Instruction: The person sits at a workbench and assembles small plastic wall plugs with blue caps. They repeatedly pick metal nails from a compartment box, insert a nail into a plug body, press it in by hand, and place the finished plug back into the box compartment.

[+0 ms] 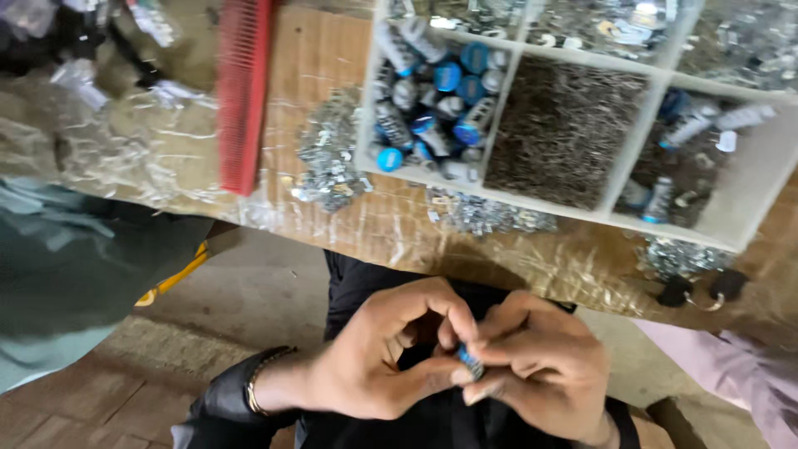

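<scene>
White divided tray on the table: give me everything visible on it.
The white divided tray sits on the plastic-covered table, running off the frame's top and right edges. Thin white walls, probably plastic or painted board, split it into compartments. One holds small cylinders with blue caps, the next a dense heap of fine dark metal pieces, a third only a few cylinders, the upper ones shiny small metal parts. Loose metal bits lie against its near edge. Neither hand touches it.

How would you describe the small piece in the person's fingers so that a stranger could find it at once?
Below the wooden table, the left hand and right hand meet. Between their fingertips sits a small blue-capped cylinder, the only one outside the white divided tray.
</scene>
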`<state>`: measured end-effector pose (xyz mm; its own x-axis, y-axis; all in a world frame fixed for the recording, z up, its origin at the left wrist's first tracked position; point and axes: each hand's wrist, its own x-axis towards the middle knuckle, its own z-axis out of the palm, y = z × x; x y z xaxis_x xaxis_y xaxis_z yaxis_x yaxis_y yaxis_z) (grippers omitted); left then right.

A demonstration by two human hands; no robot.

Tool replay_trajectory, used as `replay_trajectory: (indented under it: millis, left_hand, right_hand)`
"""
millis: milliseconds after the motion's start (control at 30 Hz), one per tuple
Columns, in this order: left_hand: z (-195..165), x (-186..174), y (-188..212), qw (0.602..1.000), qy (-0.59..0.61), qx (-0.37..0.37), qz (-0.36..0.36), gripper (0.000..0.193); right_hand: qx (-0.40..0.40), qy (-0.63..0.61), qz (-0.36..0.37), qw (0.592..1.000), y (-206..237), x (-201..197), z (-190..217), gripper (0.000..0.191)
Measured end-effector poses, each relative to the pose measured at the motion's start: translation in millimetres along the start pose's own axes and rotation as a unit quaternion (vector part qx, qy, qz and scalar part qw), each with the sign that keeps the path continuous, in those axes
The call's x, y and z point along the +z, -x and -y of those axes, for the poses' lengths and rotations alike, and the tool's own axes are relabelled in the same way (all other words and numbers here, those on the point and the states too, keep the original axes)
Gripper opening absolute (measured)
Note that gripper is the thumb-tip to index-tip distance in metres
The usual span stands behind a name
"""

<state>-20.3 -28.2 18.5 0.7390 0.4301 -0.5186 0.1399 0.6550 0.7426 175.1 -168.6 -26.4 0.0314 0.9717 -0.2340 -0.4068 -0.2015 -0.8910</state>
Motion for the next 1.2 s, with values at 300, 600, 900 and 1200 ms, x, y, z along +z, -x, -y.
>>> replay_trajectory:
  millis: [300,600,900,1200]
  left_hand:
    - [20.7,-38.3,7.6,0.685,-0.614,0.259,-0.296,0.058]
    - [-3.3,-50.9,7.5,0.633,-0.669,0.341,-0.190,0.030]
    - [27.5,-16.9,7.3,0.808,-0.428,0.374,-0.156,0.019]
    - [2.0,44.3,-47.0,0.810,-0.417,0.409,-0.044,0.019]
  right_hand:
    - [-0.010,0.000,-0.047,0.999,-24.3,28.5,1.7,0.035]
    - [-0.028,-0.074,-0.051,0.996,-19.3,32.2,3.5,0.030]
    - [-0.040,-0.001,-0.090,0.995,-4.0,7.5,11.4,0.031]
    - [-0.021,0.098,-0.189,0.977,27.1,-22.0,10.0,0.033]
